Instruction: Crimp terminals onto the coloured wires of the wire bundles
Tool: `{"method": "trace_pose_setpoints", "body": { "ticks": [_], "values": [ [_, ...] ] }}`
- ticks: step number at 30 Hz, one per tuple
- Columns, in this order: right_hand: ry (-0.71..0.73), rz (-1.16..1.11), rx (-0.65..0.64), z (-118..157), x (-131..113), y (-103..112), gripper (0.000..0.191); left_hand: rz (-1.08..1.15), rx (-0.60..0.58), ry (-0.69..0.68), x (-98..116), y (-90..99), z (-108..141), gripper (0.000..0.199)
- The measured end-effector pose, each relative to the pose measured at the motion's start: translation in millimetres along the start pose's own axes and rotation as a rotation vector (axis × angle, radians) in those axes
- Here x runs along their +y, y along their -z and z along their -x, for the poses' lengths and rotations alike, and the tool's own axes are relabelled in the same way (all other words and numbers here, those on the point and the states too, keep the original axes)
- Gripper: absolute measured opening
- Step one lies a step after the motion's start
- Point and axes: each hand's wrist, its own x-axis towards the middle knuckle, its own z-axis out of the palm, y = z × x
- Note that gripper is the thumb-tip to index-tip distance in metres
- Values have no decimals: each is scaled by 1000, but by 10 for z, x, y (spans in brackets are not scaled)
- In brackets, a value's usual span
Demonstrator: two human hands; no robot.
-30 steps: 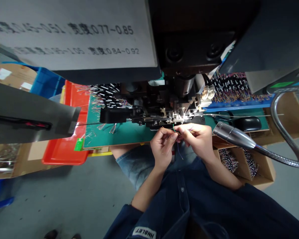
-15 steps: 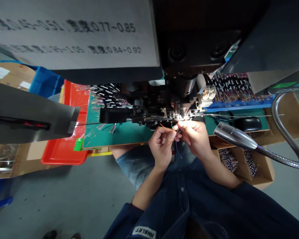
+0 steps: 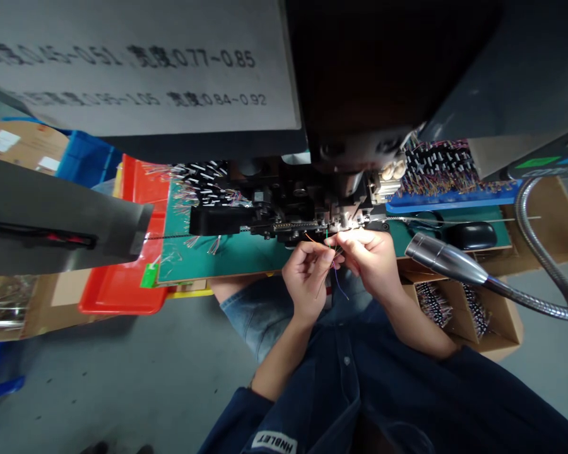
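Note:
Several thin coloured wires are pinched between my two hands, right in front of a crimping machine (image 3: 307,202). My left hand (image 3: 308,271) is closed on the bundle, its thumb pressed against the fingers. Fingertips of my right hand (image 3: 366,255) are closed on wires at the lit working point of the machine. An orange wire (image 3: 310,238) sticks out to the left, and a green wire (image 3: 327,234) points up toward the machine. Below the fingers hangs a purple-blue wire (image 3: 339,285). The wire ends inside my grip are hidden.
A lamp (image 3: 447,258) on a bent metal neck stands at the right, near a black mouse (image 3: 471,235). Wire bundles lie in a blue tray (image 3: 454,203) and in a divided cardboard box (image 3: 502,343). Red trays (image 3: 123,293) sit at the left of the green mat (image 3: 236,255).
The machine's upper ram has come down. My right fingers have shifted slightly at the wires, and the hanging purple-blue wire has swung a little to the right. My left hand stays in place.

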Motion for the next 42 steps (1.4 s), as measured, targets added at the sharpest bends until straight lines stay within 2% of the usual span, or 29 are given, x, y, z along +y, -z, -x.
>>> {"method": "trace_pose_setpoints", "body": {
  "ticks": [6,15,20,31,34,38,42],
  "values": [
    [68,121,-33,53,-151,3,43,-3,-62,11,13,2,1,37],
    [-5,-29,39,10,60,14,36,-54,-36,-1,-8,21,-6,34],
    [-42,-79,41,-6,15,-18,41,-36,-30,-11,-16,17,-12,32],
    [-27,-17,54,1,18,-13,43,-65,-21,22,-6,15,-12,36],
    [22,37,4,17,-25,17,43,-62,-55,42,5,33,-12,37],
    [69,125,-60,43,-104,49,48,-12,-157,71,27,52,-13,33],
    [58,125,-44,60,-103,51,53,-27,-183,99,37,56,-15,33]
  ]
}}
